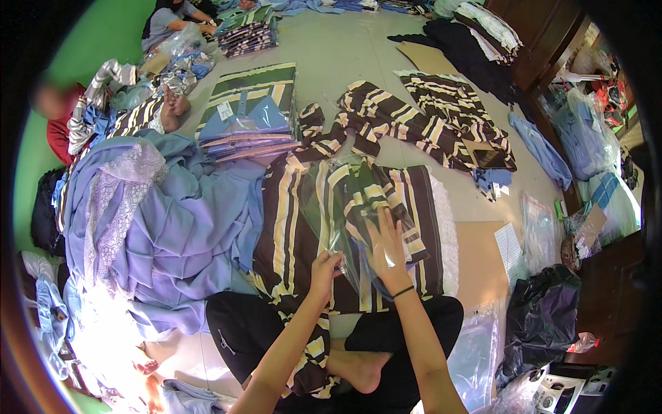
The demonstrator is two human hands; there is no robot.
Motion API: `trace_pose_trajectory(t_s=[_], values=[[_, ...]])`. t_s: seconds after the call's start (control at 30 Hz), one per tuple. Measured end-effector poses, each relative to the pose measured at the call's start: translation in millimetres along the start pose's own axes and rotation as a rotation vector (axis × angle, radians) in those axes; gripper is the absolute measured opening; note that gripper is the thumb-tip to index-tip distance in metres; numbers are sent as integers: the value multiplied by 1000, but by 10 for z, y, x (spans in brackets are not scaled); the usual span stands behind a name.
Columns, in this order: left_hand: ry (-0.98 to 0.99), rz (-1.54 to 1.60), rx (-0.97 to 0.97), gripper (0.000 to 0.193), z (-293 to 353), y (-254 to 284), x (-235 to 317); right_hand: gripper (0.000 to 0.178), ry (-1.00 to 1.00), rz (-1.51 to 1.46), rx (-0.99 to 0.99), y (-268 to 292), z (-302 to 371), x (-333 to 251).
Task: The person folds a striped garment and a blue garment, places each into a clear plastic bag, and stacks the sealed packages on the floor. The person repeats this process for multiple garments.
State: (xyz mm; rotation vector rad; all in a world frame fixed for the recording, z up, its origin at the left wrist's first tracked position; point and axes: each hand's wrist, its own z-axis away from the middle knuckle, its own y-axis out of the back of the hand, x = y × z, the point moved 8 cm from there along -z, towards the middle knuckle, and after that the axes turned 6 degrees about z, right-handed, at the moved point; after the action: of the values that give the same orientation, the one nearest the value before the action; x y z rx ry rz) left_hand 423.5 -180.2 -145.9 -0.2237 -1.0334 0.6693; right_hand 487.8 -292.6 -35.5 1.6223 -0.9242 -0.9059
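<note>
My left hand (324,271) is closed on the edge of a clear plastic bag (324,207), near its lower left corner. Fingers stretched out, my right hand (387,248) lies over a small folded striped garment (369,190) in green, cream and dark stripes. The bag's film shines around this garment; I cannot tell whether the right hand is inside the bag or on top. Under both spreads a large brown, cream and yellow striped garment (279,228), reaching over my crossed legs.
Blue-violet cloth (186,214) heaps at left. Ahead are stacked bagged striped garments (248,96) and another striped garment (414,114). Brown cardboard (479,262), clear plastic bags (474,348) and a black bag (541,314) lie at right. Another person (62,124) sits at far left.
</note>
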Motion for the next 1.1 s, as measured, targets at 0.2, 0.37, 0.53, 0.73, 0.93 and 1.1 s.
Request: trace_pose_trajectory(t_s=[0.2,0.37,0.53,0.73,0.93,1.1], values=[[-25,73,-62,20,3,-63,6,45,179,-309,-126,-102,115,-294],[12,219,10,31,88,10,10,43,120,-762,-304,-416,308,-429],[42,12,193,36,150,116,65,48,352,-315,-125,-491,491,-380],[0,-26,241,36,80,145,-34,55,40,136,43,-398,587,500],[-104,92,186,36,-40,239,-105,49,-17,21,-314,-611,501,748],[22,194,240,39,-53,377,-224,30,-257,-206,-508,-138,586,1080]])
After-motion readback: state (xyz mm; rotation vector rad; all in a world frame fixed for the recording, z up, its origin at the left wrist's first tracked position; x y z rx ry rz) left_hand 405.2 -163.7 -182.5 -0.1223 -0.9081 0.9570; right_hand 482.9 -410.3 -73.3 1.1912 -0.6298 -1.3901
